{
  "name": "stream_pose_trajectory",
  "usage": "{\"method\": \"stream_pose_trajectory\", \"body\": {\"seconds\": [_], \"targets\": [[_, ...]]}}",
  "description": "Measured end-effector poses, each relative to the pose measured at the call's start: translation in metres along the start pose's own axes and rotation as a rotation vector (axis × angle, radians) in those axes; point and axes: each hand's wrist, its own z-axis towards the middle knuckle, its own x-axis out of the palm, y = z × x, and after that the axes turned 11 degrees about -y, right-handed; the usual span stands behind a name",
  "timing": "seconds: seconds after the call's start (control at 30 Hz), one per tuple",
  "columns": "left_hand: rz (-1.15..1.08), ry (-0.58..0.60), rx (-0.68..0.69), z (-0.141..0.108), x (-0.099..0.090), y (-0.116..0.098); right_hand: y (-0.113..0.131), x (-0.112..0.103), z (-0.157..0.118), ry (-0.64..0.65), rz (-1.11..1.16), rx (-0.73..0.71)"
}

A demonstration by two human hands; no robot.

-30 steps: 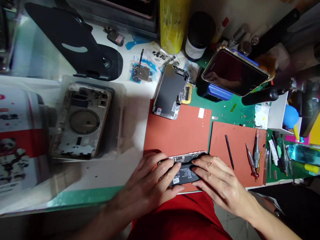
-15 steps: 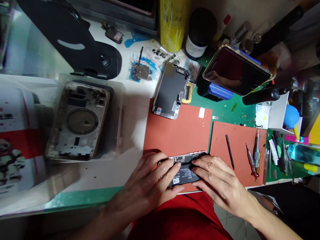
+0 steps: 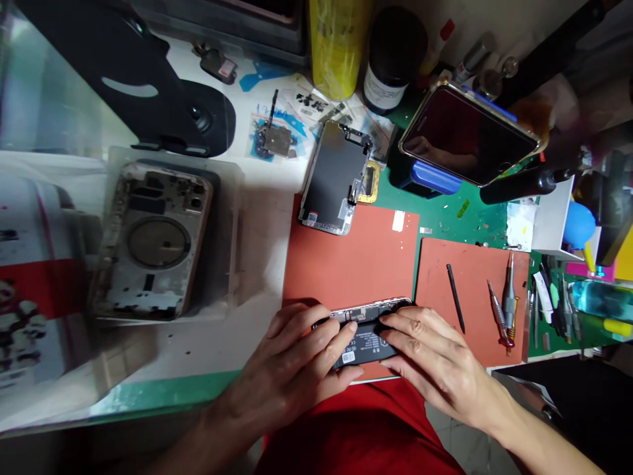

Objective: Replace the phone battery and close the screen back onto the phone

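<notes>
At the front edge of the red mat, an opened phone (image 3: pixel 357 313) lies between my hands, its inner parts showing along the far edge. A black battery (image 3: pixel 366 346) with white print lies over its near side; the frames do not tell whether it sits fully inside. My left hand (image 3: pixel 301 359) grips the phone's left end, fingertips on top and thumb at the near side. At the right end, my right hand (image 3: pixel 440 359) holds the phone, with fingers over the battery's corner and thumb along the near edge.
A detached phone screen (image 3: pixel 329 181) rests on the red mat (image 3: pixel 356 264). Screwdrivers (image 3: pixel 508 297) and a black stick (image 3: pixel 455 298) lie right. A phone (image 3: pixel 469 135) is propped behind. An empty phone housing (image 3: pixel 153 244) lies on a clear case at left.
The view has shifted slightly. Both hands keep almost the same hold on the phone and battery, and nothing else has visibly moved.
</notes>
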Motion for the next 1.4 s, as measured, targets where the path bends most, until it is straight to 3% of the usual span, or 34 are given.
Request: {"method": "stream_pose_trajectory", "body": {"seconds": [0.93, 1.2, 1.4], "targets": [[0.053, 0.006, 0.031, 0.001, 0.002, -0.001, 0.000, 0.002, 0.000, -0.034, 0.002, -0.008], [0.029, -0.040, -0.040, -0.010, -0.006, -0.005, 0.000, 0.003, -0.001, -0.056, -0.008, -0.019], [0.029, -0.029, -0.019, -0.012, -0.007, -0.007, -0.003, 0.009, -0.007, -0.076, -0.067, -0.064]]}}
